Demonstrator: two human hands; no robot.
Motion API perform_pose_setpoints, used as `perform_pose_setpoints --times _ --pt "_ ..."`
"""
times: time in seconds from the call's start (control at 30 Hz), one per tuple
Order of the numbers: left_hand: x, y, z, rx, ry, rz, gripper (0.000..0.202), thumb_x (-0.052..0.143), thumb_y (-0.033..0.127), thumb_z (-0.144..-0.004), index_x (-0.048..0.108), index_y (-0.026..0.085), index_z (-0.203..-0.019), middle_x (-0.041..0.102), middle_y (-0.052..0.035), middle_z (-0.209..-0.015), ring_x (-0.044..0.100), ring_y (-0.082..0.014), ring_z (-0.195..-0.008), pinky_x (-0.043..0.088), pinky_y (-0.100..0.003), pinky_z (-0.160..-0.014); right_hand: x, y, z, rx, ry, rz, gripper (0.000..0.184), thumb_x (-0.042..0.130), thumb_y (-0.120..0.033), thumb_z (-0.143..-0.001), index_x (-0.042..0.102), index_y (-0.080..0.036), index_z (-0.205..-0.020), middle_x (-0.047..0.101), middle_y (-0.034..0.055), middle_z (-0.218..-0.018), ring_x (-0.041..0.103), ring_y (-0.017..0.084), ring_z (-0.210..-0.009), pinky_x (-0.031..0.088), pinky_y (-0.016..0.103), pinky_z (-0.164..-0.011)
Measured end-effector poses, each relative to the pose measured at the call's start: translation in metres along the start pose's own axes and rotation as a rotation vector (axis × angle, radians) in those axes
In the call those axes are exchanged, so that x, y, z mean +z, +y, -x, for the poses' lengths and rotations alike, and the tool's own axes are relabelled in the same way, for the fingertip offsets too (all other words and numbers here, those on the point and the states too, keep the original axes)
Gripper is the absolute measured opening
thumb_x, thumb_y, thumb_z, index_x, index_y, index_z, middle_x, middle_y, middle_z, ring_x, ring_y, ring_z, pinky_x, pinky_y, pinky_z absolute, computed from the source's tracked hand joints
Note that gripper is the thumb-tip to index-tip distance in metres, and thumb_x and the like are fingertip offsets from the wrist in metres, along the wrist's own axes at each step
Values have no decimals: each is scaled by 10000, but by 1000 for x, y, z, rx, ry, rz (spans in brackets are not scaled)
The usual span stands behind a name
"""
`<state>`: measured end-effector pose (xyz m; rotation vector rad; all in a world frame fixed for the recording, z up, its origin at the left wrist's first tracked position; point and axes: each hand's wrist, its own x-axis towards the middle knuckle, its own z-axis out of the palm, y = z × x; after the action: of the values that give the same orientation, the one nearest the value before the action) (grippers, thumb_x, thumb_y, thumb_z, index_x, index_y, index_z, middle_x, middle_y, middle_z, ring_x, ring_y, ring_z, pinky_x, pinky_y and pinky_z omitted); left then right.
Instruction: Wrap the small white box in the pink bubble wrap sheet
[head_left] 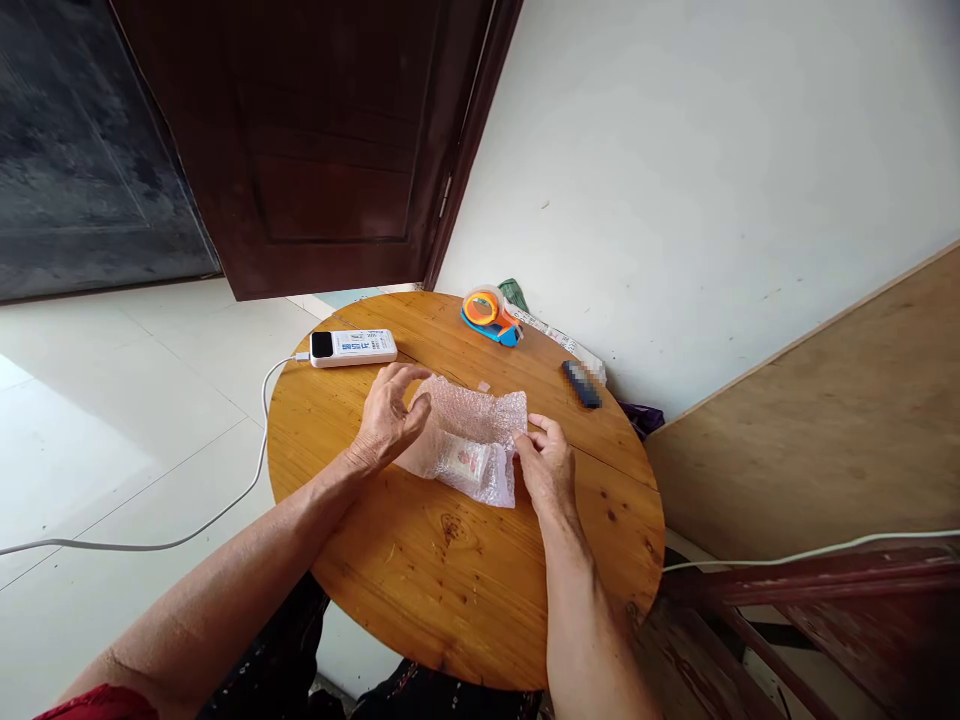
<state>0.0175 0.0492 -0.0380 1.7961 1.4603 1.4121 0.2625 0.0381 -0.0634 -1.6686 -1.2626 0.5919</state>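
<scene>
A sheet of clear bubble wrap [480, 412] lies on the round wooden table [450, 600], partly folded over a small pale box-like item [460, 458] with reddish print. What the item is, I cannot make out through the plastic. At the wrap's upper left, my left hand [390, 412] hovers with thumb and index finger apart and curved, holding nothing. My right hand [549, 462] pinches the wrap's right edge between thumb and fingers.
A white device [352, 347] with a dark screen and a plugged-in cable [264, 420] sits at the back left. Behind the wrap stands an orange and blue tape dispenser [491, 315]. A dark blurred object [581, 384] lies at the right, near the white wall [675, 200].
</scene>
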Motion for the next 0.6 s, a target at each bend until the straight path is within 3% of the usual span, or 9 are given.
perform_pose_setpoints --times 0.1,0.2,0.3,0.43,0.5,0.6 --pt "-2 4 3 124 -256 -12 293 551 264 -777 672 199 -1036 705 -78 -1078 606 -268 -1075 434 -417 -1014 -1 -1 1 -42 27 106 499 591 -425 -723 618 -162 -1146 750 57 -786 669 239 -687 473 347 -696" --pt "-2 4 3 170 -498 -22 464 571 258 -726 652 184 -1177 732 -72 -1061 633 -283 -1041 436 -431 -1014 -2 -2 0 -53 30 153 497 563 -438 -738 622 -159 -1146 759 72 -819 678 252 -725 468 349 -709" --pt "-2 1 3 179 -550 -47 487 547 221 -686 679 155 -1149 732 -62 -915 654 -257 -906 475 -401 -935 -3 -2 -1 -61 32 201 491 547 -433 -744 629 -163 -1147 761 69 -809 679 256 -729 463 348 -714" --pt "-7 4 0 163 -586 -32 340 502 164 -657 737 167 -902 682 -33 -756 623 -189 -743 499 -319 -776 -5 0 -5 -49 48 260 492 557 -412 -732 636 -168 -1152 772 71 -831 683 262 -759 463 351 -732" --pt "-12 12 -1 221 -623 -10 286 490 150 -662 737 167 -805 683 -49 -763 615 -188 -755 498 -313 -761 -6 1 -8 -42 54 284 471 562 -397 -734 645 -175 -1141 775 66 -832 682 259 -756 464 350 -732" --pt "-26 34 5 382 -660 -28 274 502 131 -663 740 177 -789 707 -80 -898 621 -216 -870 496 -365 -861 -7 1 -9 -32 40 321 402 565 -354 -740 667 -200 -1097 775 52 -816 681 255 -754 460 337 -710"
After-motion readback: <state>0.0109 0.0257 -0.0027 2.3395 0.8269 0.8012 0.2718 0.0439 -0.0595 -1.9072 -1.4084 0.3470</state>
